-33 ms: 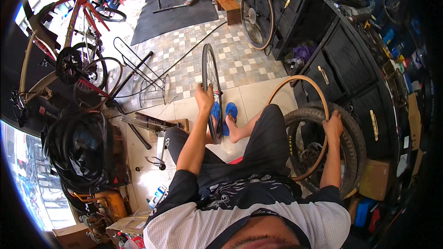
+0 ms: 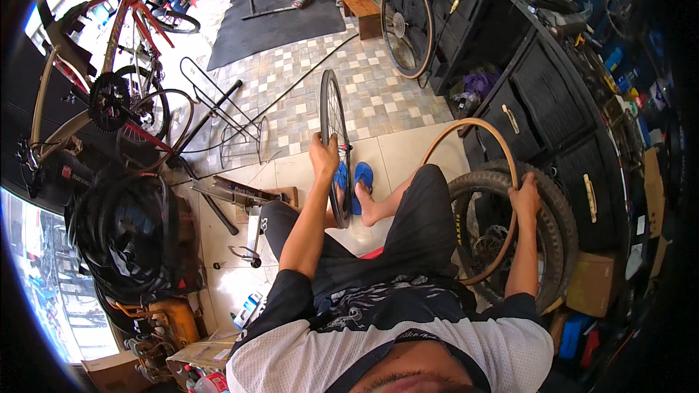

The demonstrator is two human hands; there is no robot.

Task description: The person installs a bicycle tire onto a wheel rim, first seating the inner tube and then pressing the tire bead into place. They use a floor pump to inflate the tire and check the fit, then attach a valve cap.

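Here, the right hand (image 2: 525,197) grips a tyre (image 2: 470,123) near a box (image 2: 591,284), contents hidden.

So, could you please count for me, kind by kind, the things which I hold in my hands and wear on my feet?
Bicycle wheel, held in the left hand: 1
Tan tyre, held in the right hand: 1
Blue flip-flops, one partly hidden behind the wheel: 2
Total: 4
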